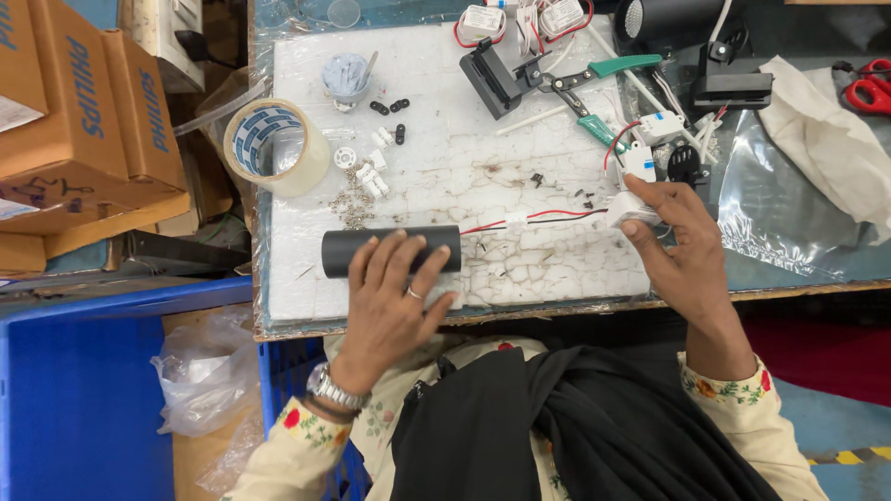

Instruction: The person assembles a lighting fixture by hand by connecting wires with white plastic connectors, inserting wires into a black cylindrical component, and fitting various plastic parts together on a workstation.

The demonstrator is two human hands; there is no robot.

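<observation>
A black cylinder (348, 251) lies on its side on the white foam board (445, 167). My left hand (394, 297) rests on top of it, fingers spread over its right half. Red and black wires (557, 218) run from the cylinder's right end through a small white connector to a white box-shaped part (629, 206). My right hand (682, 246) grips that white part at the board's right edge, thumb and fingers closed around it.
A tape roll (276, 144) stands at the board's left edge. Small white and black parts and screws (367, 181) lie beside it. Green-handled pliers (603, 93), black fittings (497, 79), white drivers and red scissors (868, 88) crowd the back. Cardboard boxes (74, 121) sit left.
</observation>
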